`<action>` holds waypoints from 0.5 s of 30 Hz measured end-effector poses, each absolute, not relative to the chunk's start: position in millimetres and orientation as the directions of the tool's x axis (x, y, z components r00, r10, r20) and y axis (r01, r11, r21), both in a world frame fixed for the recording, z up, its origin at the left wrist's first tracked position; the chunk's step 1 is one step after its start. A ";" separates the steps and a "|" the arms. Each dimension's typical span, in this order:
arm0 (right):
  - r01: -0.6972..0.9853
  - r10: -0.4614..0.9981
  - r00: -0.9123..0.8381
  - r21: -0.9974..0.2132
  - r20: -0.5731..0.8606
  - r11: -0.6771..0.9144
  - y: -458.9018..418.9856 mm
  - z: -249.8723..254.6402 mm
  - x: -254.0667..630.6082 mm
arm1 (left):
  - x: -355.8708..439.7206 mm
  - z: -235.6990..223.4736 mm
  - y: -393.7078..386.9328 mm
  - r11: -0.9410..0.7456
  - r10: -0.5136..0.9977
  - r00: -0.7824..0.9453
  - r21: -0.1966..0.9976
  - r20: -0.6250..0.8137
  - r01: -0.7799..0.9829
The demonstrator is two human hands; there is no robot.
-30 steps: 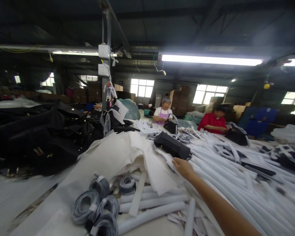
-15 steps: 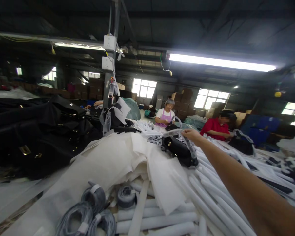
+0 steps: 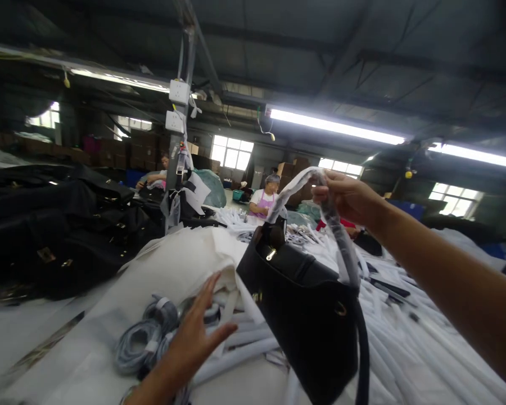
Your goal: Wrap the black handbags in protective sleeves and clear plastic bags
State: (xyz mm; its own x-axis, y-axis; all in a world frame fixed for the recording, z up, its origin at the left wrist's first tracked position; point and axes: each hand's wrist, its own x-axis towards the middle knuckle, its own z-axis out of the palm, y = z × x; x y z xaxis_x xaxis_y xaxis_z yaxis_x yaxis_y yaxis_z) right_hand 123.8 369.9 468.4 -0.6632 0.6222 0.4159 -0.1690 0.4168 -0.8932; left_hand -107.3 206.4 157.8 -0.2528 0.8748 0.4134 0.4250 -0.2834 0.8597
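Note:
My right hand (image 3: pixel 349 198) is closed on the wrapped handle (image 3: pixel 316 185) of a black handbag (image 3: pixel 306 312), which hangs in the air above the table. A gold clasp shows at the bag's top. My left hand (image 3: pixel 196 334) is open with its fingers spread, just left of the bag and not touching it. Below that hand lie grey coiled straps (image 3: pixel 141 343) and white foam tubes (image 3: pixel 240 354).
White non-woven sheets (image 3: pixel 181 259) are heaped ahead. Black bags (image 3: pixel 67 225) pile up at the left. A pole with sockets (image 3: pixel 177 112) stands behind them. White tubes (image 3: pixel 409 337) cover the right side. People work at the far end of the table.
My right hand took the bag by its handle and lifted it up and toward me. My left hand has come into view from below.

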 end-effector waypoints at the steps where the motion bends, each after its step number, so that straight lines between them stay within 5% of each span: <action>1: -0.186 0.607 -0.688 -0.905 0.398 0.383 350.4 464.8 127.4 | -110.6 165.3 197.5 -0.314 0.874 -0.241 0.870 0.421 0.380; 6: -0.267 0.563 -0.755 -0.941 0.337 0.206 274.3 407.1 140.5 | -116.9 172.0 114.4 -0.313 0.948 -0.020 0.941 0.318 0.129; 11: -0.199 0.470 -0.860 -0.979 0.197 0.045 208.6 319.1 147.8 | -116.8 131.3 24.0 -0.103 0.989 -0.058 0.920 0.135 0.379; 15: -0.059 0.442 -0.894 -0.997 0.072 0.043 170.3 280.7 151.7 | -105.9 153.3 -24.3 -0.033 0.913 -0.314 0.813 0.262 0.582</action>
State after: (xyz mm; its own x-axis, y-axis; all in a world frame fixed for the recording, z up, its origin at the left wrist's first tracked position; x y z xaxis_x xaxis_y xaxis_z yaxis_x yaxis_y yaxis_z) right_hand 151.7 170.3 280.7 -0.8944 0.4416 0.0716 -0.0588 0.0428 -0.9974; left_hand -105.9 -24.3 153.3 -0.3137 0.9127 0.2618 0.5820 -0.0330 0.8125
